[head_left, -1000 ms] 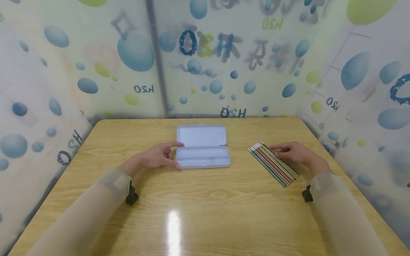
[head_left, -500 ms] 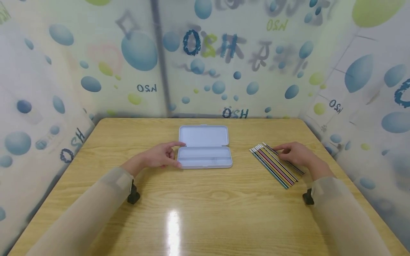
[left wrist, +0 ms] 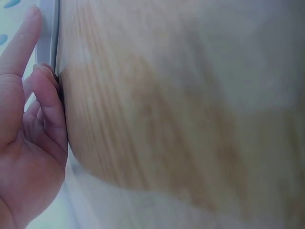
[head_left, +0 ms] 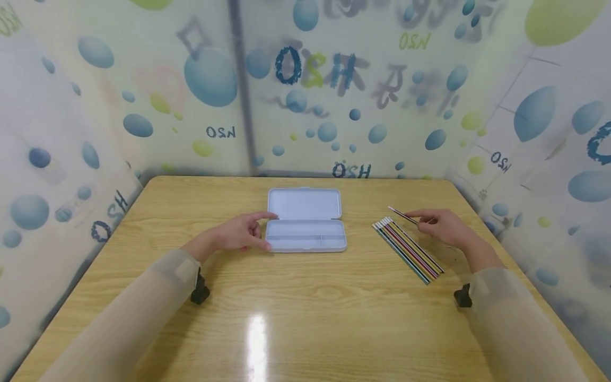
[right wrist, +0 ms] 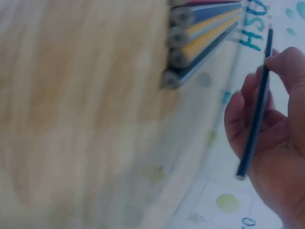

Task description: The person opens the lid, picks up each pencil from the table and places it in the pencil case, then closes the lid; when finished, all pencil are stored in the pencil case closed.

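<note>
Your right hand (head_left: pixel 441 225) has a dark pencil (head_left: pixel 402 214) in its grip, pinched between thumb and finger, and in the right wrist view the pencil seems to be clear of the bench (head_left: pixel 324 318). You hold it partway along its length, probably for balance, with its pale end reaching past your fingers toward the middle of the bench. The other pencils (head_left: pixel 409 250) lie side by side in a slanted row just beside that hand, pale ends away from you; such a row likely lets you take one without disturbing its neighbours. Your left hand (head_left: pixel 238 232) has no closed grip: thumb and index finger stretch out to touch the left end of the pencil case (head_left: pixel 305 227), the thumb at its near corner and the finger by the hinge, which looks meant to keep it from sliding. The case lies flat, left of the pencils and apart from them, with its lid (head_left: pixel 304 202) folded back, so its compartments face up, within easy reach of both hands.
</note>
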`<state>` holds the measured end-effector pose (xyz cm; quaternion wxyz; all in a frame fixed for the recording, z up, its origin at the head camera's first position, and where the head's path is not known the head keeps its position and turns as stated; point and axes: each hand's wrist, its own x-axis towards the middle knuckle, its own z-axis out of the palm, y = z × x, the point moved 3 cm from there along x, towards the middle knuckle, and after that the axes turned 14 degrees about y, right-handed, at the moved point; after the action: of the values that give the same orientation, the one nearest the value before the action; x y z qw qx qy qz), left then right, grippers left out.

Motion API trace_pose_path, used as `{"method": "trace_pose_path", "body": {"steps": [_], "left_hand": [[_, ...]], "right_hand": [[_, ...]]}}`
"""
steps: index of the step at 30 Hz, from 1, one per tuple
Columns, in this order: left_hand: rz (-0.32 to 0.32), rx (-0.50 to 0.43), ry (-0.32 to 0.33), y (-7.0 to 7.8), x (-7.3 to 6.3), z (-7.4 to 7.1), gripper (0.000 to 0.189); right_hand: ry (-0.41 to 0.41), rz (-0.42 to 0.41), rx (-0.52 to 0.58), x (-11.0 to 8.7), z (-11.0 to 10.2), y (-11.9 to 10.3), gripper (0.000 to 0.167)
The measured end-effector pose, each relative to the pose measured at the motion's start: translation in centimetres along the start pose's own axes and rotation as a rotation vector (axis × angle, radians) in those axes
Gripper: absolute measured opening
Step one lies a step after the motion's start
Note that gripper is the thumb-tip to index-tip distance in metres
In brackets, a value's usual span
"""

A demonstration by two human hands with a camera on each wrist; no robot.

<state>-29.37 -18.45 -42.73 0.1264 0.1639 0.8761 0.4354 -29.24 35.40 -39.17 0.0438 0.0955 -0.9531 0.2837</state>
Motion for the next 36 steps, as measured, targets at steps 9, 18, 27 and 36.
{"method": "trace_pose_path", "body": {"steps": [9, 18, 27, 36], "left_hand": [[-0.007, 0.005, 0.0, -0.1, 0.1, -0.1, 0.089], [0.0, 0.013, 0.005, -0.3, 0.1, 0.0, 0.088], [0.007, -0.004, 0.003, -0.2, 0.2, -0.1, 0.089], [0.017, 0.009, 0.0, -0.2, 0.1, 0.0, 0.088]], "right_hand": [[-0.009, -0.021, 0.034, 0.6, 0.5, -3.0, 0.039], [-0.034, -0.116, 0.049, 1.9, 2.3, -6.6, 0.037], [-0.065, -0.158, 0.093, 3.3, 4.5, -10.3, 0.034], [-0.104, -0.215, 0.125, 4.5, 7.7, -13.3, 0.03]]}}
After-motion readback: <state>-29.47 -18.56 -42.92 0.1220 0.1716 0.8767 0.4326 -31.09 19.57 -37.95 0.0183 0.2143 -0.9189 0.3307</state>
